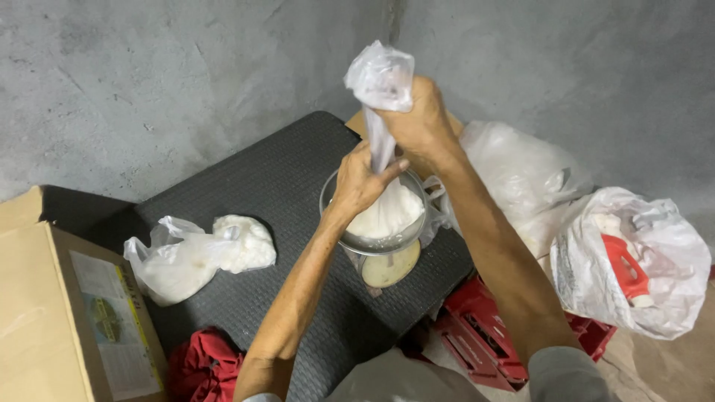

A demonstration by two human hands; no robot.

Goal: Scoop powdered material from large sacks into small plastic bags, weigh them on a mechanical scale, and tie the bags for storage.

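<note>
Plastic bag of white powder sitting in metal bowl on scale. Right hand clenching bag top; left hand gripping bag neck. Second filled bag lying on black tabletop; cardboard box sitting left.

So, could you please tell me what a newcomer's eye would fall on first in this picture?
At the centre, the right hand grips the twisted top of a clear plastic bag of white powder, while the left hand pinches its neck just above a metal bowl on a dark textured mat. A second filled bag lies to the left, and a white bag with a red item sits at right.
</note>
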